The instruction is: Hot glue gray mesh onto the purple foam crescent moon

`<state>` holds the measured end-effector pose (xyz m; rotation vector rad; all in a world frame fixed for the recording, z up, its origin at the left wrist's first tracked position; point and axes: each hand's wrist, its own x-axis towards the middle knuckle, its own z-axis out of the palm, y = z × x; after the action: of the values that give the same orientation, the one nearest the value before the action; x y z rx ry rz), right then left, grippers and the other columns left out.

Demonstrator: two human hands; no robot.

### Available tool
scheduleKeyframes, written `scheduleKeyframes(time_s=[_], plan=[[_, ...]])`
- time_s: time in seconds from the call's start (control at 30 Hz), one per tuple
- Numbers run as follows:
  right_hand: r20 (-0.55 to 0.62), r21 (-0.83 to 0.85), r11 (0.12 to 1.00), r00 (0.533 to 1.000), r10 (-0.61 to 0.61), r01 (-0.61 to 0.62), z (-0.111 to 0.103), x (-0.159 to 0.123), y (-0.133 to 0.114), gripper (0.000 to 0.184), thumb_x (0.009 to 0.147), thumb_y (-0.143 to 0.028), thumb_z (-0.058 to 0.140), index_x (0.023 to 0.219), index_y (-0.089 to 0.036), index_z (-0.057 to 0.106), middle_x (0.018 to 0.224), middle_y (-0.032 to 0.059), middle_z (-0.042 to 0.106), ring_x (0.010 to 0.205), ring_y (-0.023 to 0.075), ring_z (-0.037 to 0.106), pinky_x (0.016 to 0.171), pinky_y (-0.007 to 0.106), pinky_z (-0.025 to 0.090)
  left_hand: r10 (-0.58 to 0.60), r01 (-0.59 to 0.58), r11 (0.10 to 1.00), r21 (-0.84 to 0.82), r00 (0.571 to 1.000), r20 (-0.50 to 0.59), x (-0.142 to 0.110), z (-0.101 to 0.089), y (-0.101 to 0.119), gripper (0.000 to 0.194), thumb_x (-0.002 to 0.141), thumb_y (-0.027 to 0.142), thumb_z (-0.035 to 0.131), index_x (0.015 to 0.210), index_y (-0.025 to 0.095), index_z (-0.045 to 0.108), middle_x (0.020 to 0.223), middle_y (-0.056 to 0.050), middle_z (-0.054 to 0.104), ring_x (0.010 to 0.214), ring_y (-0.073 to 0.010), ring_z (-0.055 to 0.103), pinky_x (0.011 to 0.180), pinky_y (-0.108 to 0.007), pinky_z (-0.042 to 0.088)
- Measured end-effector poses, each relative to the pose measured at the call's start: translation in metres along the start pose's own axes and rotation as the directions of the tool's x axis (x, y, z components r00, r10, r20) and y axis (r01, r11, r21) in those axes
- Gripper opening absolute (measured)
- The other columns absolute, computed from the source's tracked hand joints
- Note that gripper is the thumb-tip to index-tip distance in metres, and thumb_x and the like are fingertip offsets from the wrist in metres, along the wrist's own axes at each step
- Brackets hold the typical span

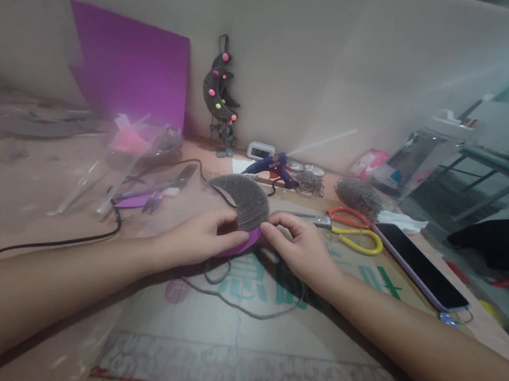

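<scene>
Crescent (249, 197), densely wound with grey yarn, is sitting between the two hands, over the cardboard (330, 348) on the bench (36, 224). Left hand (206, 236) is gripping its lower left, thumb lying along the front, fingers going behind; right hand (301, 245) is pinching with thumb and forefinger at the right edge; whether a strand is also caught in that pinch, cannot tell. Bare purple end (243, 246) is showing below the winding. Main worry: the turns nearest this end are having no more wraps beside them, so a slackening right pinch could be letting them slide or splay down the narrowing tip. Too hard a pull could be bending that tip, probably thin card. Loose strand (258, 316) is looping over the cardboard under the wrists; a forearm dragging across could be snagging it or tightening the loop into a knot. Glue gun (268, 167) is lying just beyond the crescent, a small red light glowing, so likely hot; a forward reach could be meeting its nozzle, or a tug on the black cord (52, 245), if it is the gun's, could be shifting it. Scissors (321, 220) are lying near the right hand, blades partly hidden; a careless sideways sweep could be knocking them.
</scene>
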<state>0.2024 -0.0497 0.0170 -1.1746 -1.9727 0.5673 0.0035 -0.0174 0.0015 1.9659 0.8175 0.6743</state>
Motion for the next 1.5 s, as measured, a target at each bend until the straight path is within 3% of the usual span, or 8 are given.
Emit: scheduleKeyframes(time_s=[0.23, 0.4, 0.57, 0.77, 1.03, 1.27, 1.5], plan=[[-0.032, 0.085, 0.995, 0.998, 0.051, -0.048, 0.0, 0.001, 0.001, 0.017, 0.087, -0.027, 0.054, 0.075, -0.017, 0.062, 0.072, -0.0019, 0.065, 0.068, 0.011, 0.059, 0.066, 0.021, 0.043, -0.012, 0.014, 0.999, -0.046, 0.999, 0.034, 0.002, -0.001, -0.008, 0.021, 0.085, 0.032, 0.051, 0.096, 0.016, 0.061, 0.091, -0.004, 0.063, 0.081, -0.0162, 0.057, 0.069, -0.026, 0.044], [-0.066, 0.158, 0.985, 0.995, 0.075, -0.063, -0.001, 0.003, 0.005, 0.018, 0.087, -0.029, 0.053, 0.078, -0.017, 0.062, 0.075, -0.0008, 0.064, 0.07, 0.0116, 0.058, 0.067, 0.022, 0.044, -0.035, 0.038, 0.996, -0.084, 0.999, 0.041, 0.001, -0.001, -0.006, 0.021, 0.085, 0.036, 0.053, 0.089, 0.017, 0.061, 0.079, -0.001, 0.058, 0.069, -0.0124, 0.053, 0.061, -0.023, 0.041], [-0.153, 0.168, 0.982, 0.982, 0.109, -0.083, -0.001, 0.004, 0.012, 0.022, 0.088, -0.033, 0.052, 0.078, -0.016, 0.062, 0.074, -0.0001, 0.062, 0.071, 0.0124, 0.057, 0.07, 0.024, 0.044, -0.131, 0.139, 0.975, -0.175, 0.99, 0.055, 0.0, -0.001, -0.009, 0.03, 0.086, 0.046, 0.05, 0.086, 0.017, 0.058, 0.073, 0.0, 0.055, 0.058, -0.0098, 0.048, 0.05, -0.021, 0.038], [-0.026, 0.292, 0.946, 0.987, 0.156, -0.142, 0.001, 0.004, 0.01, 0.021, 0.086, -0.035, 0.054, 0.077, -0.017, 0.059, 0.072, -0.0009, 0.059, 0.066, 0.011, 0.055, 0.064, 0.023, 0.044, -0.075, 0.076, 0.985, -0.156, 0.997, 0.015, 0.0, 0.0, -0.01, 0.025, 0.086, 0.042, 0.053, 0.086, 0.017, 0.057, 0.073, 0.002, 0.05, 0.061, -0.0089, 0.045, 0.053, -0.021, 0.035], [0.048, 0.226, 0.967, 0.993, 0.11, -0.118, 0.002, 0.004, 0.006, 0.015, 0.086, -0.028, 0.054, 0.08, -0.017, 0.061, 0.077, 0.0003, 0.064, 0.071, 0.0119, 0.059, 0.067, 0.024, 0.046, -0.031, 0.029, 0.997, -0.069, 0.999, -0.03, 0.002, -0.001, -0.008, 0.021, 0.086, 0.037, 0.053, 0.084, 0.017, 0.058, 0.078, 0.0, 0.054, 0.068, -0.0115, 0.049, 0.059, -0.023, 0.037], [0.078, 0.106, 0.991, 0.994, 0.071, -0.079, 0.002, 0.003, 0.0, 0.014, 0.086, -0.025, 0.055, 0.081, -0.016, 0.064, 0.083, 0.0026, 0.069, 0.078, 0.0149, 0.062, 0.073, 0.025, 0.048, -0.086, 0.081, 0.969, -0.232, 0.996, -0.011, -0.001, 0.002, -0.003, 0.025, 0.086, 0.039, 0.053, 0.098, 0.018, 0.056, 0.078, 0.0, 0.054, 0.06, -0.0091, 0.048, 0.051, -0.02, 0.037], [0.131, 0.101, 0.995, 0.991, -0.02, 0.007, 0.005, 0.001, 0.001, 0.018, 0.087, -0.025, 0.053, 0.091, -0.016, 0.068, 0.087, 0.0027, 0.071, 0.08, 0.0153, 0.063, 0.075, 0.026, 0.048, -0.1, 0.092, 0.952, -0.294, 0.995, -0.014, 0.0, 0.002, -0.002, 0.02, 0.085, 0.035, 0.053, 0.095, 0.017, 0.056, 0.074, 0.001, 0.053, 0.057, -0.0075, 0.046, 0.048, -0.018, 0.036]])
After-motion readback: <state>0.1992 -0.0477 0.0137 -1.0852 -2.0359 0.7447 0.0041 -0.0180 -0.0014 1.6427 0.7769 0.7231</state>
